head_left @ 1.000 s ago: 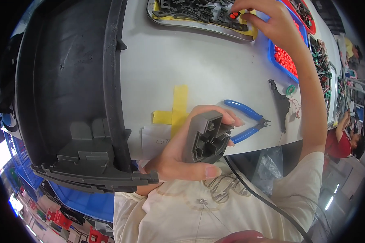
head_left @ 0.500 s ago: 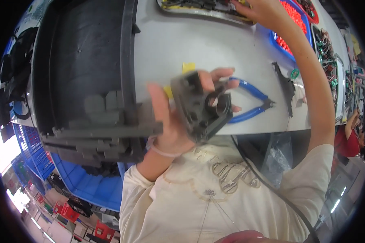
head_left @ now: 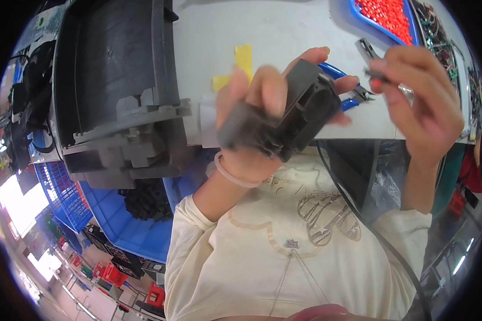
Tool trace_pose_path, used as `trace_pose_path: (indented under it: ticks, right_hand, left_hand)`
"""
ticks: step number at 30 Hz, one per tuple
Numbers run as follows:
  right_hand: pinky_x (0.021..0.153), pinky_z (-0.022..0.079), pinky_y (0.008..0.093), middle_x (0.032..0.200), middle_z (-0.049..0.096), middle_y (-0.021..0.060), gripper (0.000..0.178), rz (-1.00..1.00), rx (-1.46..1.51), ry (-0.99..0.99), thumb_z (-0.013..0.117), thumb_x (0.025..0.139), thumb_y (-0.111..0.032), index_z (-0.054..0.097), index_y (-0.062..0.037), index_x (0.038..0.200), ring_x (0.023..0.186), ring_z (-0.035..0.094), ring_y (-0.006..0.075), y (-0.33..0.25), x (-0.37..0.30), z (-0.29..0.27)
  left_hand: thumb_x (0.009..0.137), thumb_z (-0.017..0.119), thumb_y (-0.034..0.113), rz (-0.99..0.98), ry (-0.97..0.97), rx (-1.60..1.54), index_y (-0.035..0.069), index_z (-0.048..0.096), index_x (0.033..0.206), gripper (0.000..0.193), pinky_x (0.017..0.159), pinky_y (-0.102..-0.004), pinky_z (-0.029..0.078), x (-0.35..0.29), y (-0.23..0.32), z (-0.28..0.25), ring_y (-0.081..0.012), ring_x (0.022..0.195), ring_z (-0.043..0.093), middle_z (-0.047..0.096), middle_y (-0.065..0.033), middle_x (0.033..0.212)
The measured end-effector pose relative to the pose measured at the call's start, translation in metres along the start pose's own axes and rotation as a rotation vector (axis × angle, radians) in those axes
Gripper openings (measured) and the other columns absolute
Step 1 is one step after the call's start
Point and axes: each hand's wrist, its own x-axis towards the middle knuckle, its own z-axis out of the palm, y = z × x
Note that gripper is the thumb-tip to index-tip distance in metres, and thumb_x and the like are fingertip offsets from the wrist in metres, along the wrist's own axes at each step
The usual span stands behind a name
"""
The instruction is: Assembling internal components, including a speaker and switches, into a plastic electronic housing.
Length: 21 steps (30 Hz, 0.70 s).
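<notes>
My left hand (head_left: 262, 96) is wrapped around a black moulded plastic housing (head_left: 308, 107), which is tilted and a little blurred. Out to the right, my right hand (head_left: 428, 101) pinches a small dark piece with a red spot (head_left: 377, 79); its exact kind cannot be made out. Blue-handled cutting pliers (head_left: 363, 95) lie on the table behind the housing, partly covered by my left fingers. Just beyond my right fingertips lies a narrow black part (head_left: 367, 48).
A large black bin (head_left: 167, 59) stands at the left, grey-black plastic parts (head_left: 139, 150) at its near end. Below it, a blue crate (head_left: 112, 227) holds black pieces. Yellow tape (head_left: 243, 58) marks the white table. A blue tray (head_left: 360, 17) of red parts sits far right.
My right hand has come back from the far metal tray with a small piece in its fingers. My left hand has turned the housing and shifted slightly right. The view has shifted too.
</notes>
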Motion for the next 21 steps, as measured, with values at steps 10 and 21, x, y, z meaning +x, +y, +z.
trace_pose_path:
  ticks: [10,21]
  right_hand:
    - [0.073,0.047,0.0264,0.098,0.055,0.0176,0.016,0.361,0.299,0.196,0.064,0.078,-0.003,0.062,0.0064,0.091,0.085,0.056,0.0212,-0.047,-0.055,0.029]
    - [0.075,0.046,0.0271,0.094,0.057,0.0168,0.016,0.451,0.621,0.390,0.066,0.071,0.005,0.062,0.0054,0.086,0.087,0.057,0.0216,-0.057,-0.077,0.050]
  left_hand:
    - [0.074,0.059,0.035,-0.010,0.261,-0.064,-0.003,0.035,0.126,0.068,0.110,-0.0397,0.024,-0.009,-0.015,0.013,-0.0408,0.131,0.019,0.037,-0.0277,0.129]
    - [0.068,0.063,0.020,0.114,0.194,0.416,0.012,0.020,0.138,0.083,0.084,-0.0406,0.050,-0.026,-0.020,0.012,-0.0397,0.109,0.046,0.043,-0.0170,0.119]
